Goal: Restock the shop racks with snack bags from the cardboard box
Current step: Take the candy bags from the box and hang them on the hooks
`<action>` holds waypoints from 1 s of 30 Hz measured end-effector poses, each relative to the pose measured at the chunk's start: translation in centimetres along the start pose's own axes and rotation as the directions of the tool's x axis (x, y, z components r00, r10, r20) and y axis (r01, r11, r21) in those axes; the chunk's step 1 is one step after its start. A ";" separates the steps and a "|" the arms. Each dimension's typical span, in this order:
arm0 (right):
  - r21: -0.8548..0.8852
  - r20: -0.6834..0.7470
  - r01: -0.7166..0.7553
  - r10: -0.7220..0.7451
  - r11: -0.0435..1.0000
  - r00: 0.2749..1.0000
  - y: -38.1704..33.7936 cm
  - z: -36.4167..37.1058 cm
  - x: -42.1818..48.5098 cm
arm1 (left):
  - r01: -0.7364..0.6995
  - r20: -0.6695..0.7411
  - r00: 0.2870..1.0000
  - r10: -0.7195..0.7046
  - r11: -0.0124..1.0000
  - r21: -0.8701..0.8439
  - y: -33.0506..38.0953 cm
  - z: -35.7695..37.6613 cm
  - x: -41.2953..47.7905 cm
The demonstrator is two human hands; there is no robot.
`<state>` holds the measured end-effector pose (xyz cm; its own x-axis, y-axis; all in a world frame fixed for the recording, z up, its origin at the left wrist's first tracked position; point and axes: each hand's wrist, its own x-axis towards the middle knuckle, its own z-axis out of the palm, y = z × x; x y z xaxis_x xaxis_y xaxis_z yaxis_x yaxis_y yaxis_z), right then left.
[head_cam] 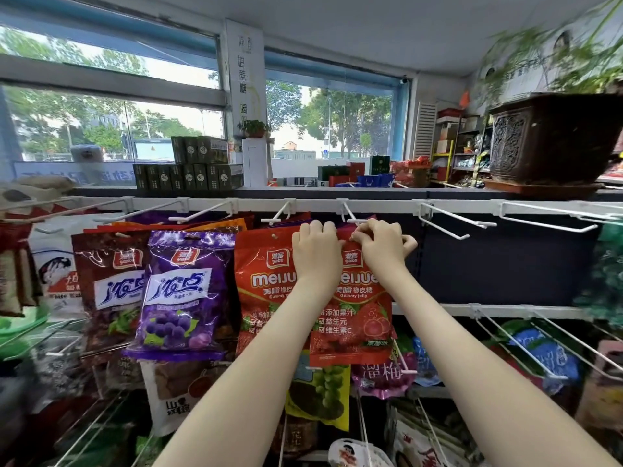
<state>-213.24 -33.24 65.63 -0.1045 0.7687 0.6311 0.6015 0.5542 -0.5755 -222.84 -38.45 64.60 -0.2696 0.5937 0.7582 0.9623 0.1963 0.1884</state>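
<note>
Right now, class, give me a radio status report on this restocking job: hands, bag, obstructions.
Left hand and right hand both gripping top of red gummy bag. Bag at white peg hook, seating unclear. Nothing blocking.

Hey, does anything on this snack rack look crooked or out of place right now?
Only slightly. The purple grape candy bag hangs tilted, its bottom swung left over the brown bag. The red gummy jelly bag held by both hands sits at the hook. Nothing looks spilled or torn.

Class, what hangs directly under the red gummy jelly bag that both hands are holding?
Under the red gummy jelly bag hang a yellow grape bag and a purple plum bag. Their tops are covered.
</note>
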 end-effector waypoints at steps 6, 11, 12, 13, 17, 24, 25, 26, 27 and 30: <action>-0.226 -0.130 0.185 -0.218 0.956 0.967 0.9 1.0 -4.1 | 0.007 -0.167 0.986 -0.017 0.998 -0.065 0.7 0.3 -4.2; -0.035 -0.144 0.274 -0.276 0.961 0.950 1.4 2.8 -12.6 | -0.032 -0.076 0.997 0.016 0.977 -0.211 -1.4 -0.7 -11.8; -0.003 -0.116 0.288 -0.286 0.958 0.951 1.4 3.2 -14.4 | -0.002 -0.038 0.999 -0.009 0.961 -0.278 -2.1 -1.0 -13.5; 0.034 -0.088 0.309 -0.305 0.950 0.948 1.2 3.7 -16.2 | 0.028 0.002 1.000 -0.029 0.943 -0.331 -2.7 -1.2 -15.3; 0.234 0.097 0.343 -0.373 0.910 0.923 -0.3 7.3 -22.8 | 0.165 0.154 0.981 -0.119 0.928 -0.334 -6.8 -2.4 -21.7; 0.301 0.615 0.315 -0.436 0.900 0.656 -3.4 16.4 -34.2 | 0.550 0.411 0.800 -0.438 0.808 -0.209 -18.8 -3.0 -33.3; 0.309 0.684 0.312 -0.438 0.899 0.584 -4.1 17.9 -35.8 | 0.603 0.447 0.753 -0.483 0.778 -0.175 -20.8 -3.0 -35.0; 0.318 0.739 0.312 -0.440 0.895 0.510 -5.0 19.5 -37.2 | 0.653 0.473 0.705 -0.528 0.743 -0.146 -22.9 -2.9 -36.8; 0.326 0.780 0.319 -0.444 0.890 0.441 -5.8 21.2 -38.8 | 0.705 0.497 0.651 -0.573 0.699 -0.118 -25.2 -2.9 -38.7; 0.335 0.873 0.345 -0.427 0.876 0.236 -8.0 27.0 -44.6 | 0.839 0.559 0.450 -0.696 0.544 0.002 -31.8 -3.1 -45.2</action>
<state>-234.74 -63.32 28.03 -0.9729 0.2234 -0.0600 0.2255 0.8584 -0.4608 -241.12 -73.94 26.22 -0.8120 0.5668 -0.1392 0.2973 0.6068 0.7371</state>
